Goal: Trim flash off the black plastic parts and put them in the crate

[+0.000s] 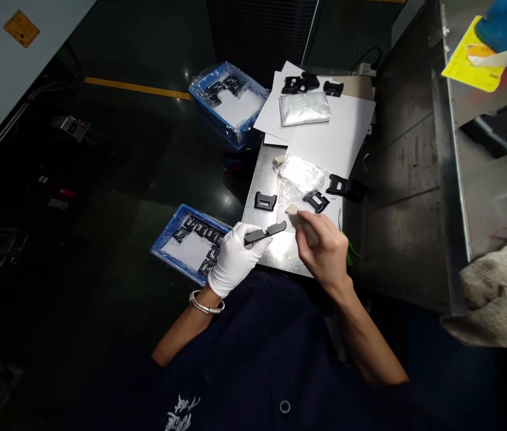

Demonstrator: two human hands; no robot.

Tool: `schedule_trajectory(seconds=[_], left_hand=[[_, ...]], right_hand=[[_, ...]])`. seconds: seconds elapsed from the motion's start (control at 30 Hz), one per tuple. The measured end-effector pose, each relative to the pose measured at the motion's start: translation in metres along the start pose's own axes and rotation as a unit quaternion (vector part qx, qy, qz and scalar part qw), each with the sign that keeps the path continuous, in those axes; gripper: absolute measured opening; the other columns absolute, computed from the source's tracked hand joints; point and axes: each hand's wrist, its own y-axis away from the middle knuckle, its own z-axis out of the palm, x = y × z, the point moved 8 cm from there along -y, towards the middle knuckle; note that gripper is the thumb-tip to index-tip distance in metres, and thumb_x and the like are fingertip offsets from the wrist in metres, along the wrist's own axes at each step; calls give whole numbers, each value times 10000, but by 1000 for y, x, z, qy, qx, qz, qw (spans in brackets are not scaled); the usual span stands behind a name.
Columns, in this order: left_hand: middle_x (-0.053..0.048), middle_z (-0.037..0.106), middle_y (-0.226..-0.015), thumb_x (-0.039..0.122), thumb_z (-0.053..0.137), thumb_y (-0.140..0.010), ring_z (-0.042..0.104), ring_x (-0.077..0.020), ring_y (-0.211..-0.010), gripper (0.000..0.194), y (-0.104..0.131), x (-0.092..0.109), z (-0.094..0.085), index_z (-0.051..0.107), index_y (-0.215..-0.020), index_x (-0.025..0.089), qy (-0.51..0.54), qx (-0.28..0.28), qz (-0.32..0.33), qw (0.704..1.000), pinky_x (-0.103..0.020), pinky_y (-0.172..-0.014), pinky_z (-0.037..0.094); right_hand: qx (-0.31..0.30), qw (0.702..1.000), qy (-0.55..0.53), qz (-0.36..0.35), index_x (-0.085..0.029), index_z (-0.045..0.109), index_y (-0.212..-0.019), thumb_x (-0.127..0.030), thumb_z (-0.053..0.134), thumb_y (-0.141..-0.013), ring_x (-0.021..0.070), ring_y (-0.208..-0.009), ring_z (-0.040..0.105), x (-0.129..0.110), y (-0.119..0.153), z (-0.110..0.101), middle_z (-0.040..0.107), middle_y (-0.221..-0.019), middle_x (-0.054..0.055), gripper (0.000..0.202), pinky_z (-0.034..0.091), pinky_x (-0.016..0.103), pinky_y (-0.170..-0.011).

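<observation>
My left hand (pixel 236 257), in a white glove, is closed on a black plastic part (pixel 266 233) held edge-on above the metal table (pixel 258 164). My bare right hand (pixel 322 246) pinches a small beige piece (pixel 292 209) just to the right of that part, apart from it. Beyond my hands one black part (pixel 265 201) lies on the table. Two more, a slotted part (pixel 316 201) and a dark part (pixel 336 185), lie farther right, beside a clear plastic bag (pixel 302 175).
Left of the table are a near blue tray (pixel 167 230) and a far blue tray (pixel 221 123), both holding black parts. White paper (pixel 347 123) carries a wrapped packet (pixel 304 108) and black parts. A metal bench (pixel 475 197) and another person's gloved hand (pixel 500 287) are at right.
</observation>
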Motion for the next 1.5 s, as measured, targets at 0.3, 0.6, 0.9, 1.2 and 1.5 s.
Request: schedule_trajectory(seconds=[0.3,0.6,0.9,1.2,1.5], left_hand=[[-44,672,-866,360,747,-890,659,-185,-779,214,0,6,-3,613,-887,193,-45,45,9,998,-326,-735,541],[-58,657,-879,245,677,-919,646,-212,-839,103,-1,13,-1,598,-882,188,-108,55,55,991,-357,-802,535],[-48,645,-853,259,627,-956,636,-200,-808,109,-1,12,-2,597,-876,191,-87,49,62,993,-349,-776,531],[-36,631,-840,266,640,-948,629,-193,-804,137,-1,10,-1,562,-852,207,-85,51,55,993,-334,-770,520],[-35,618,-823,278,643,-955,608,-186,-783,160,-2,13,2,556,-844,200,-99,56,70,991,-330,-760,512]], right_hand=[[81,996,7,-38,-202,627,-1266,-141,686,-896,232,-872,754,-30,0,-17,763,-1034,99,380,645,352,-767],[38,996,-37,-77,-172,597,-1293,-37,659,-882,223,-924,747,-59,16,8,755,-1065,126,436,642,341,-799],[20,993,-61,-95,-195,583,-1352,-56,643,-890,228,-967,752,-59,16,15,755,-1088,117,485,650,337,-817],[20,993,-67,-95,-176,592,-1312,-39,643,-884,221,-964,747,-58,12,14,753,-1078,128,452,642,322,-811],[30,994,-50,-93,-178,603,-1298,-27,651,-880,218,-997,743,-52,10,11,752,-1099,124,447,643,325,-839]])
